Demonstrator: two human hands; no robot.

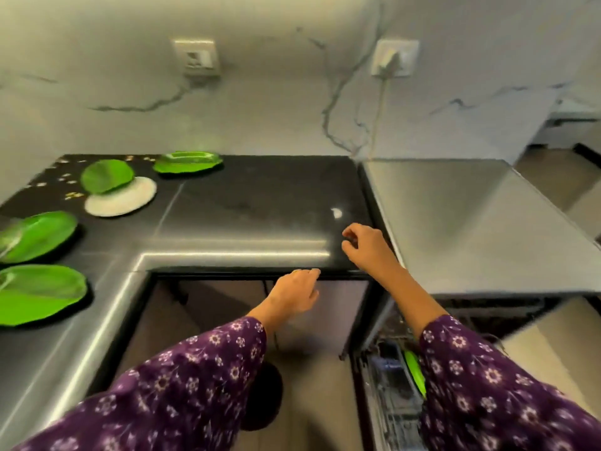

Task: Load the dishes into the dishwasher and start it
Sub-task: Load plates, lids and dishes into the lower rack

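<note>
Purple floral sleeves (pixel 182 385) fill the bottom of the frame, both arms reaching forward. My left grip (pixel 297 291) sits centre frame just below the front edge of the black desk (pixel 260 196). Its fingers are loosely bent and apart, holding nothing. My right grip (pixel 366 245) is right of centre over the desk's front right corner, fingers curled in toward the thumb. It's blurred, so I cannot tell if it pinches anything.

Lower right, under my right sleeve, is the open dishwasher rack (pixel 387 402). One green plate (pixel 414 372) stands on edge in it. A steel top (pixel 471 222) lies above the rack at right, butting against the desk.

The other dishes are on the desk at left:
- far green plate (pixel 188 161), upper left of centre near the wall
- leaf-green plate (pixel 106 180), lying partly on a white plate (pixel 126 200)
- left-edge green plate (pixel 39 234), cut off by the frame
- lower-left green plate (pixel 39 292)

A small white spot (pixel 336 213) is on the desk just above my right grip. Two wall sockets (pixel 195 58) are at the top of the frame, and the right one has a plug and cord (pixel 379 109) hanging down.
</note>
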